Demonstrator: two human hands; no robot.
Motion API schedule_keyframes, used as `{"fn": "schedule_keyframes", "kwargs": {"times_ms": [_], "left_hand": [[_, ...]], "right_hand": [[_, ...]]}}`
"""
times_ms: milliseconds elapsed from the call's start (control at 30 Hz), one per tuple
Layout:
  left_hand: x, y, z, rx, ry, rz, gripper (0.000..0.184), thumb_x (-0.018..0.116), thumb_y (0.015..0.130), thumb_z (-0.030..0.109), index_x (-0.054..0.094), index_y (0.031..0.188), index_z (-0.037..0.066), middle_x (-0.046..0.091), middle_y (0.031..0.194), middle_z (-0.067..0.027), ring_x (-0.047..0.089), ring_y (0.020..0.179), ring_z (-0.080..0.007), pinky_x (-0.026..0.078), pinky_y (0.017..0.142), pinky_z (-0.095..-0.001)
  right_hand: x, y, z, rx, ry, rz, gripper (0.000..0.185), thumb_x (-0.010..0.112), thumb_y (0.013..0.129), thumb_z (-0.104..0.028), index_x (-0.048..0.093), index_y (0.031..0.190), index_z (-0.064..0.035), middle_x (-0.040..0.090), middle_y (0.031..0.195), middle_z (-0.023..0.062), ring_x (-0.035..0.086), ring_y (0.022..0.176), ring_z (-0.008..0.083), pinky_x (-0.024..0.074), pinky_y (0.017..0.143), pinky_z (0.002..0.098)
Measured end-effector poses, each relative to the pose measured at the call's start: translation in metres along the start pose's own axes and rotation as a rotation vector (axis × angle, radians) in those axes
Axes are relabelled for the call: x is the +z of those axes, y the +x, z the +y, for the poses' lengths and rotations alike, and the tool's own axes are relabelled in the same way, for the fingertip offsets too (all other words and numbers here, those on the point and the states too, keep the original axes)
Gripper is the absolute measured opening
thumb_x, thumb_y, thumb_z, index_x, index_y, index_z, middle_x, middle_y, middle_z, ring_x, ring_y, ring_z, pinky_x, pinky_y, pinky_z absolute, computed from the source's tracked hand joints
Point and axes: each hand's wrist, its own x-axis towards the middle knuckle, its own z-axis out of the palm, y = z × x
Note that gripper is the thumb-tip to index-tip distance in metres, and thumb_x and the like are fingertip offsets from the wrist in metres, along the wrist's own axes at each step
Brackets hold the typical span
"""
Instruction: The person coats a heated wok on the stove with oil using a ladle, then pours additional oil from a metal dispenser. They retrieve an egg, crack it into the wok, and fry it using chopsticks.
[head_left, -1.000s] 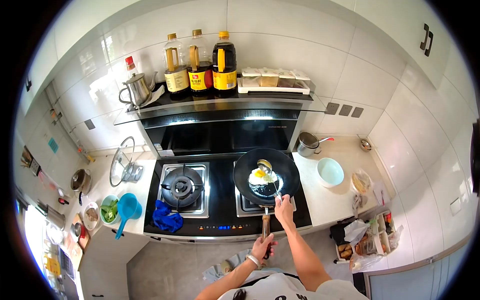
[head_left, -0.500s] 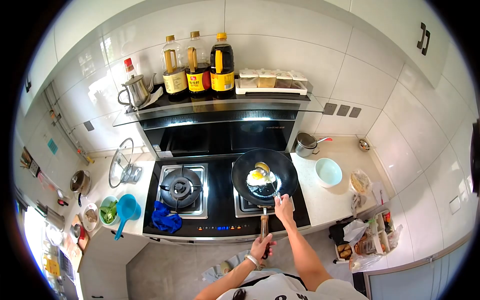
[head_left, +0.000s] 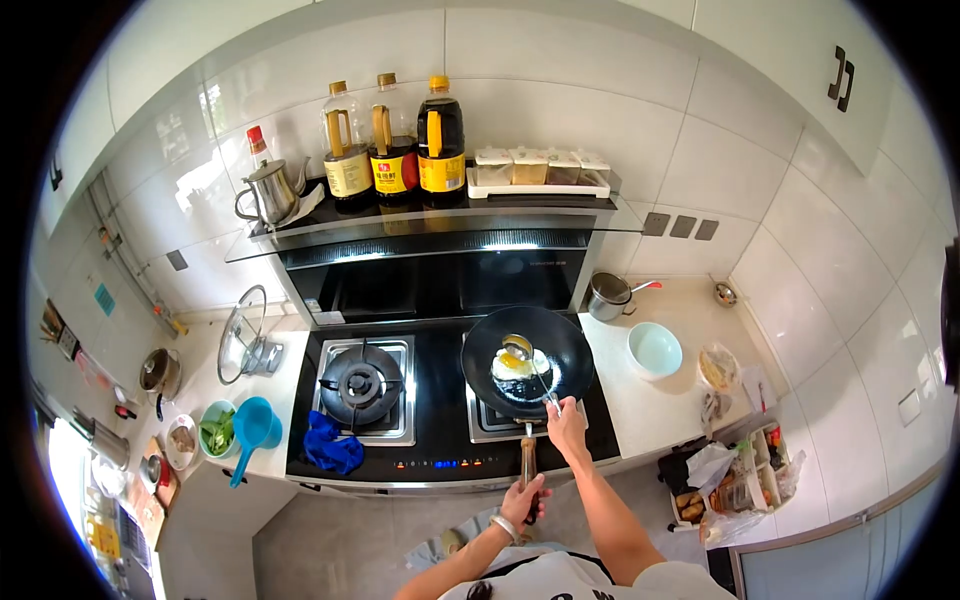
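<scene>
A black wok [head_left: 572,355] sits over the right burner, its wooden handle [head_left: 528,458] pointing at me. My left hand [head_left: 522,500] is closed around the end of that handle. Inside the wok lies a frying egg [head_left: 507,370], white with some yellow yolk, in shiny oil. My right hand [head_left: 567,432] grips the shaft of a metal ladle [head_left: 517,346], whose bowl rests at or just over the top of the egg. Whether the bowl touches the egg, I cannot tell.
Left of the wok are a bare burner [head_left: 362,383] and a blue cloth [head_left: 332,443]. A blue dipper [head_left: 257,423] and a bowl of greens [head_left: 217,430] stand on the left counter. A pale bowl [head_left: 655,351] and small pot [head_left: 609,296] stand right. Bottles [head_left: 442,145] line the shelf.
The ladle bowl has shifted slightly left over the egg. Both hands keep their grips, and the whole view has tipped a little.
</scene>
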Motion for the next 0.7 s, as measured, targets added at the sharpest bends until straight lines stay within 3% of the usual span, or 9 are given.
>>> {"fn": "schedule_keyframes", "kwargs": {"times_ms": [200, 267, 367, 700], "left_hand": [[0.001, 0.0, -0.003, -0.012, -0.032, 0.017, 0.034, 0.06, 0.087, 0.039, 0.046, 0.098, 0.01, 0.056, 0.08, -0.0042, 0.049, 0.052, -0.0092, 0.041, 0.041, -0.0223], [0.002, 0.0, -0.003, 0.02, -0.002, 0.04, 0.036, 0.06, 0.085, 0.043, 0.044, 0.087, 0.011, 0.06, 0.078, -0.0028, 0.051, 0.047, -0.0082, 0.036, 0.035, -0.0201], [0.001, -0.001, -0.001, -0.02, -0.002, 0.031, 0.035, 0.061, 0.086, 0.039, 0.046, 0.098, 0.01, 0.057, 0.081, -0.0041, 0.049, 0.053, -0.0086, 0.042, 0.041, -0.0224], [-0.001, 0.002, -0.003, -0.04, -0.029, 0.021, 0.033, 0.06, 0.087, 0.036, 0.047, 0.1, 0.009, 0.056, 0.08, -0.0049, 0.049, 0.054, -0.0089, 0.043, 0.043, -0.0218]], "right_hand": [[-0.024, -0.006, -0.006, -0.04, 0.067, 0.087, 0.029, 0.054, 0.088, -0.028, 0.049, 0.095, 0.0002, 0.063, 0.083, 0.0216, 0.061, 0.078, 0.0396, 0.0466, 0.068, 0.0437], [-0.036, -0.011, -0.009, 0.027, 0.152, 0.059, 0.032, 0.053, 0.09, -0.03, 0.049, 0.097, 0.0002, 0.063, 0.084, 0.0192, 0.063, 0.078, 0.0335, 0.0471, 0.069, 0.0397], [-0.051, -0.021, -0.016, 0.051, 0.204, 0.061, 0.03, 0.052, 0.09, -0.029, 0.049, 0.097, 0.0, 0.063, 0.085, 0.0207, 0.061, 0.078, 0.0382, 0.0465, 0.069, 0.0415], [-0.062, -0.036, -0.015, 0.104, 0.24, 0.085, 0.035, 0.052, 0.09, -0.035, 0.049, 0.098, -0.0013, 0.063, 0.083, 0.0181, 0.061, 0.075, 0.0353, 0.046, 0.068, 0.0408]]}}
